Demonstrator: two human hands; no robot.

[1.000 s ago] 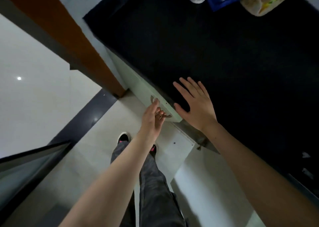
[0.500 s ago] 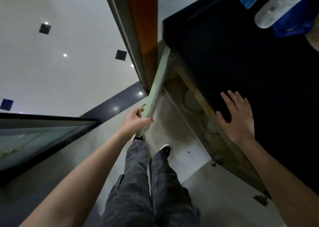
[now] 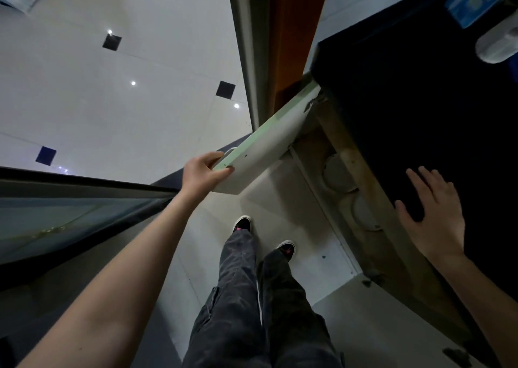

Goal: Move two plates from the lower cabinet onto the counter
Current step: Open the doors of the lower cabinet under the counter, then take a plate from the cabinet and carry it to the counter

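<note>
Standing close, the feet (image 3: 263,236) are right under the open door (image 3: 260,154), so it could bump a leg if it swings back. Left hand (image 3: 204,174) fingers are wrapped on the door edge by the handle. Right hand (image 3: 433,216) lies flat on the dark table (image 3: 406,101), fingers spread, grasping nothing. Two plates (image 3: 337,175) lie low in the cabinet (image 3: 364,188), under the table lip. Reaching in could knock a head or wrist on that lip, and stacked plates might slip and break

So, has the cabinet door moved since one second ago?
Yes. The door was shut against the counter edge; now it stands swung wide open, pulled by the left hand, showing plates inside.
</note>
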